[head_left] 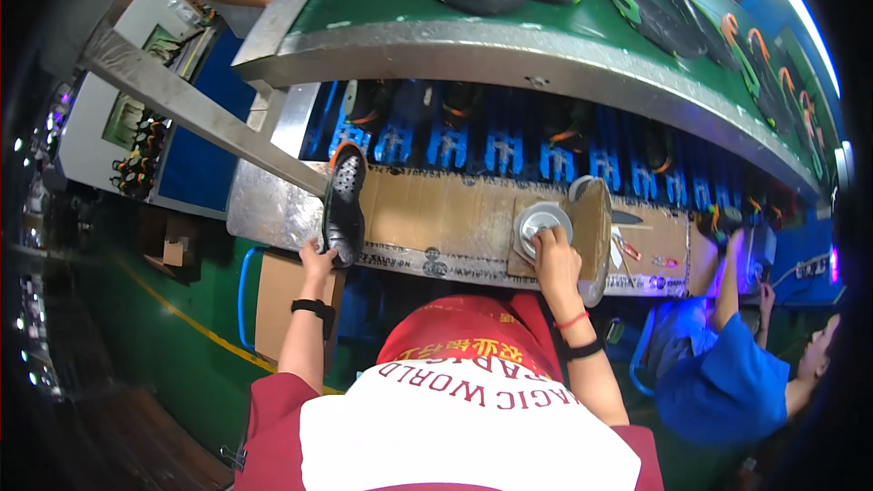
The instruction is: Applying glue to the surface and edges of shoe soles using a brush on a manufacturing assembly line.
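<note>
At the left end of the bench, my left hand (pixel 316 257) grips a black sandal (pixel 345 209) by its lower end. The sandal stands lengthwise away from me, a perforated pale patch inside and an orange edge at its far end. Over a round whitish-grey pot (pixel 544 217) to the right, my right hand (pixel 556 259) has its fingers closed at the middle. What they pinch is hidden beneath them. The pot sits on cardboard, beside an upright cardboard flap (pixel 593 227).
Cardboard (pixel 436 218) covers the bench between my hands. Blue fixtures (pixel 503 153) line the far side, under a green shelf (pixel 364 0) carrying several black shoes. A knife (pixel 626 217) and red-handled tools (pixel 627 248) lie right of the pot. A co-worker in blue (pixel 727 373) works at right.
</note>
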Tool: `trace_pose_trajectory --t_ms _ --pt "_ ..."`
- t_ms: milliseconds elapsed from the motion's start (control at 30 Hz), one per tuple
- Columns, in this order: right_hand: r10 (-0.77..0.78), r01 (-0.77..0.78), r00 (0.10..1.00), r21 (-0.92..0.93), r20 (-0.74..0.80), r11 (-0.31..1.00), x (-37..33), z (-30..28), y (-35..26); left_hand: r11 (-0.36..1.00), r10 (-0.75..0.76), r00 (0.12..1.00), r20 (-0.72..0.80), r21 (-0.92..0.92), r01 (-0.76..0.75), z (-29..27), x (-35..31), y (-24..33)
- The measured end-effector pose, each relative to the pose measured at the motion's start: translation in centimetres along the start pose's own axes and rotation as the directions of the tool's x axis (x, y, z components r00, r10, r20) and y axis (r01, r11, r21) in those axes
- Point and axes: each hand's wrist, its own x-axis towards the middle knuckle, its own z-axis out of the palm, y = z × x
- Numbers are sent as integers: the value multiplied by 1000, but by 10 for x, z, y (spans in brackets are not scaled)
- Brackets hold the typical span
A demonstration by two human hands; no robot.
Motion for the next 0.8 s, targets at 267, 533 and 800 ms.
trace_pose_trajectory --t_ms 267,533,800 --pt "-8 15 999 -126 50 992 10 36 31 120 216 749 627 -778 617 -16 -47 65" --pt "-8 19 996 -116 94 993 9 43 36 -54 366 711 600 -749 660 13 -84 116" --pt "-17 27 995 -92 100 995 8 33 33 504 545 681 489 -840 200 10 -131 161"
